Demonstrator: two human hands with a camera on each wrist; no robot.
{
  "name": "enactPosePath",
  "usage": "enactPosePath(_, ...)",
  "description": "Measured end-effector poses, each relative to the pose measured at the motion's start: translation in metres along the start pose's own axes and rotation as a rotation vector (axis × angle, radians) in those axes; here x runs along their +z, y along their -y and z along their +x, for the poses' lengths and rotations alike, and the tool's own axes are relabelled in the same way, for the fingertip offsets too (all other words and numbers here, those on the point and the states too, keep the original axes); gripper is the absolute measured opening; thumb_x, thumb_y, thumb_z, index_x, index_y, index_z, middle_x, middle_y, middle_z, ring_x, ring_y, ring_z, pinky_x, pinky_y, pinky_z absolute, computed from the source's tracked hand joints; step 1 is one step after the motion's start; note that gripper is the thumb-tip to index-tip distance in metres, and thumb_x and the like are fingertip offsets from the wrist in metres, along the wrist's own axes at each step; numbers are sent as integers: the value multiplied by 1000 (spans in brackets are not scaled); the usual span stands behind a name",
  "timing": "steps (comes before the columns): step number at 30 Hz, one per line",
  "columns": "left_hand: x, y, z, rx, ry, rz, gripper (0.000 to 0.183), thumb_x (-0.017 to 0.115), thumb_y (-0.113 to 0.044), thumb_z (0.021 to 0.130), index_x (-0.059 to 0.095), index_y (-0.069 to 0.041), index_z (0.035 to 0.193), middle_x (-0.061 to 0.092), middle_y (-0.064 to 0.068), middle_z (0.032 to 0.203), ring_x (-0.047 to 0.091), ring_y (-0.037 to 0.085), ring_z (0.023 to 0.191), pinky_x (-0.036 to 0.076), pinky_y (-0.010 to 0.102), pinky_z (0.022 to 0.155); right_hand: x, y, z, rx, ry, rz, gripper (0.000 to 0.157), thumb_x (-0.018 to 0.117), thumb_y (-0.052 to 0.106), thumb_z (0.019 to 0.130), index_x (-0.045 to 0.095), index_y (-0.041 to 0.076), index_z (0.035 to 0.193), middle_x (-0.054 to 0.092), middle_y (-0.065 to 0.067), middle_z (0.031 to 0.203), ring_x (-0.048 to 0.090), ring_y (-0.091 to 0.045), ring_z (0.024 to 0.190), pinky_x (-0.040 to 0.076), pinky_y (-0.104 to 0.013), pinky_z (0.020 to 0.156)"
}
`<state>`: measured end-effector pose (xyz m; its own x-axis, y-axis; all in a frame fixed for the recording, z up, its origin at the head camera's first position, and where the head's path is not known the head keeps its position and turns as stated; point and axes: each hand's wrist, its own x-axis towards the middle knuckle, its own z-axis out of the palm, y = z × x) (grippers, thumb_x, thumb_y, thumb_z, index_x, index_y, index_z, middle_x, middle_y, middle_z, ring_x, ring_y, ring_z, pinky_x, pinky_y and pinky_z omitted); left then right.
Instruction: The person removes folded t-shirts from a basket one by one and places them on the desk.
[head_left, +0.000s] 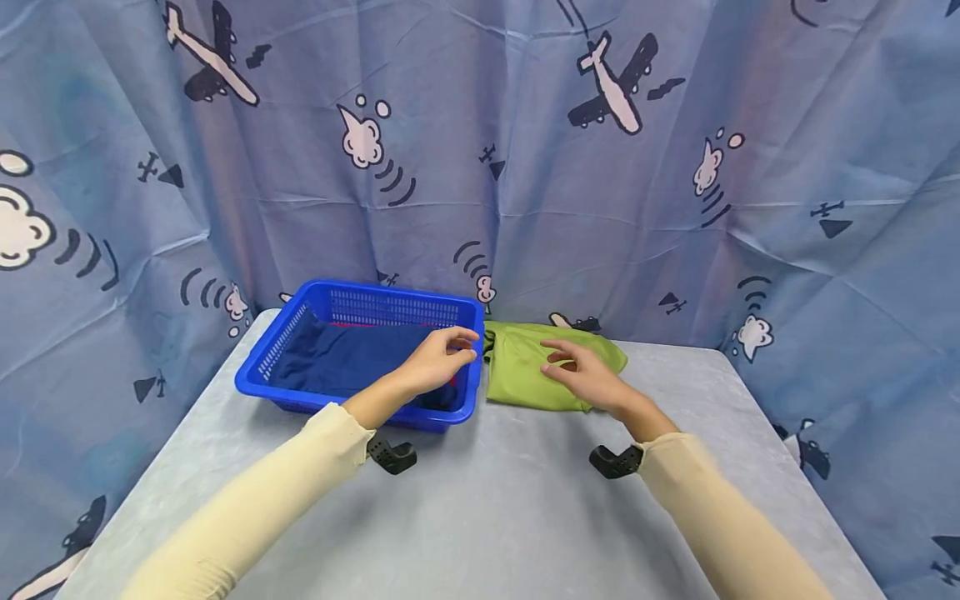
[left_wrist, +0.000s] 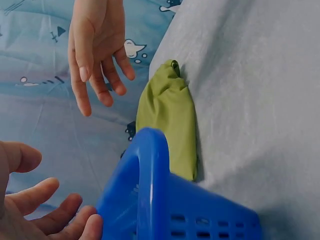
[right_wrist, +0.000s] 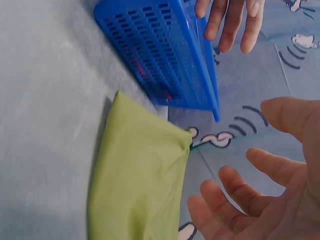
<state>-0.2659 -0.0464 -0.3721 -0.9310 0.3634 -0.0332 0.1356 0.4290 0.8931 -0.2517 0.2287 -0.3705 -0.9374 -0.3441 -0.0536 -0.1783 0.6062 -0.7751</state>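
Blue curtain: printed with aeroplanes, cloud-like puffs and curved strokes; hung behind and at both sides of a pale grey table.

Blue basket: plastic, slotted walls; set at the far left of the table. Navy cloth: laid inside the basket, with red material glimpsed at its edges.

Green cloth: folded into a flat bundle; placed on the table just beside the basket's right end, near the curtain.

Left hand: held at the basket's right end, thumb and fingers apart and lightly curved. By the left wrist view its fingertips are seen beside the rim; whether the rim is touched cannot be told.

Right hand: held above the green cloth, thumb parted from loosely bent fingers.

Cream sleeves: worn on both arms. Black wrist mounts: one carried at each wrist.

Differences by view: the basket's contents are shown from above by the head view only. By the right wrist view the outer slotted wall is given, with reddish patches seen through it. By the left wrist view a gathered, rolled end of the green cloth is disclosed.
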Motion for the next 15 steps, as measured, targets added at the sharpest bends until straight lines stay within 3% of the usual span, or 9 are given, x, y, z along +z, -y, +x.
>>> enactPosePath(15,-41,28,-29,-21,-49,20,43,51,-19,104,51,-7,145,51,23,149,51,40,138,42,55,113,38,38,8,-79,44,66,60,57,17,102,35,3,156,54,-31,140,58,-41,124,49,-52,104)
